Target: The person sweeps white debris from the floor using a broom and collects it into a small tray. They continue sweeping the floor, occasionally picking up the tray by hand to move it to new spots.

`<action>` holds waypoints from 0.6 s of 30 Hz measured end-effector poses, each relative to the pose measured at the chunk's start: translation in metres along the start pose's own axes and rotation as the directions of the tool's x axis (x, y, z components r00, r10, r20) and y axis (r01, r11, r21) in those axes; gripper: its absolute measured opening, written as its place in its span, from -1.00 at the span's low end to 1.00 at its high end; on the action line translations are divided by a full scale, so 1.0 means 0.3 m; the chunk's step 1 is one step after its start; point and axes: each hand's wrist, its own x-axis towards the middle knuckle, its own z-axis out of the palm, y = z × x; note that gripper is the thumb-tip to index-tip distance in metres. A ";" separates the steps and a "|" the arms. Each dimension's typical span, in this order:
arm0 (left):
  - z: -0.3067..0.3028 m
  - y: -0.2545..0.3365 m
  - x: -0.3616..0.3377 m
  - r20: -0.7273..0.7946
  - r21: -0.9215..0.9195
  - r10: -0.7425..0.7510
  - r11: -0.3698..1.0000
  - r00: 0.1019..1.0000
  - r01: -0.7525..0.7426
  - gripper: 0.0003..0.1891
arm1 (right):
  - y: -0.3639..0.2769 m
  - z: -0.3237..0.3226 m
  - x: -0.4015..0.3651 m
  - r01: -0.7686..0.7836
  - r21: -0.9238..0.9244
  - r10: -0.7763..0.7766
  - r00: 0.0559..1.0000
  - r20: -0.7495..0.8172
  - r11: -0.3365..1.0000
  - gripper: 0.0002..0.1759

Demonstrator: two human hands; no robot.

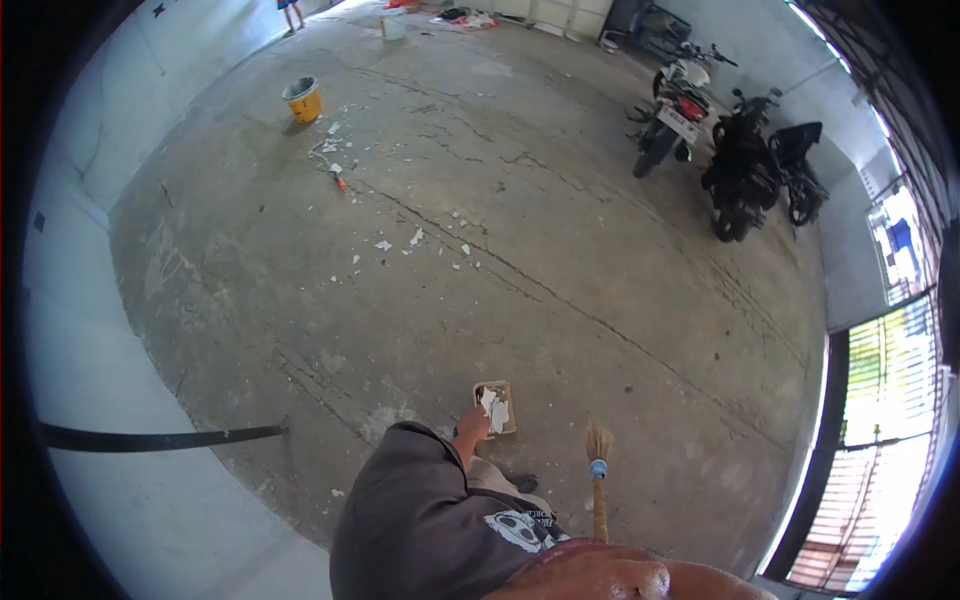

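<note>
A small tan tray (511, 388) with white flakes (497, 411) in it is at the lower middle of the view. My left hand (473, 426) is at the tray's left edge, its fingers too small to make out clearly. A broom (598, 440) with straw bristles, a blue band and a wooden handle stretches down to the right of the tray. My right arm crosses the bottom edge near the broom handle, and my right hand is out of view.
White debris (416, 237) is scattered on the cracked concrete floor (560, 350). A yellow bucket (304, 104) stands farther off, beyond a small orange-handled tool (340, 183). Motorcycles (740, 170) are parked at the upper right. A person's legs (291, 15) show at the top left.
</note>
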 end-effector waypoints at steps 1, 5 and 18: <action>-0.022 -0.009 -0.001 -0.011 -0.018 -0.007 1.000 1.000 0.007 -0.71 | -0.001 -0.002 0.023 0.015 -0.017 -0.015 1.000 -0.003 1.000 -0.59; -0.154 -0.023 -0.071 0.036 -0.190 0.029 0.982 0.999 -0.022 -0.76 | -0.066 -0.031 0.098 -0.051 0.014 0.049 0.996 0.076 0.999 -0.63; -0.326 -0.282 -0.118 -0.218 -0.479 -0.162 0.877 0.962 0.039 -0.72 | -0.523 -0.075 0.439 0.342 0.051 -0.338 0.880 0.334 0.938 -0.64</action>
